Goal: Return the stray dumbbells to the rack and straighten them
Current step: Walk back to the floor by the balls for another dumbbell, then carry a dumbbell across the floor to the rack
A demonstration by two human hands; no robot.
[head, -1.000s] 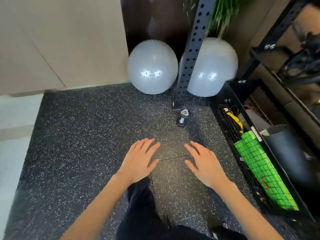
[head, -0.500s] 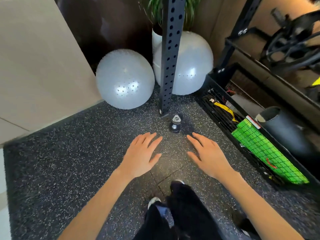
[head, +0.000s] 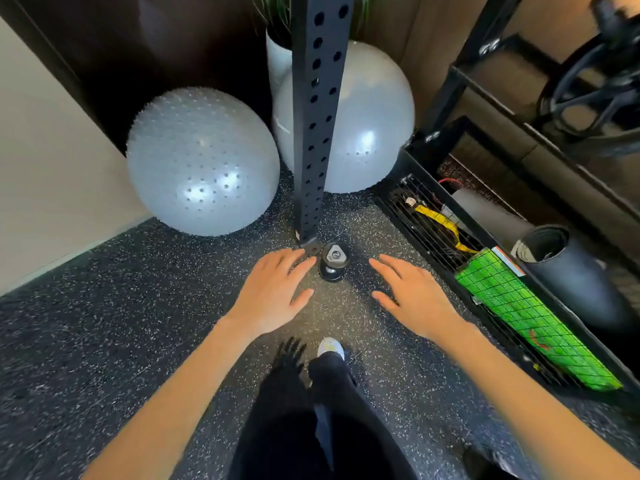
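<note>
Both hands have advanced toward the dumbbell (head: 333, 260); left hand (head: 273, 296) and right hand (head: 414, 299) flank it, fingers spread, empty.

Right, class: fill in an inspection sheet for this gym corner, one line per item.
Surface: speckled rubber floor, no spills seen.
Job's things: one small dumbbell on end at the perforated upright; its rack not clearly in view.
Clutter: two spiky grey exercise balls, wire basket holding a green roll and dark mat roll.
Grippers: left hand and right hand open, empty, flanking the dumbbell.
Cables: nothing seen.
Surroundings: planter, weight plate.
</note>
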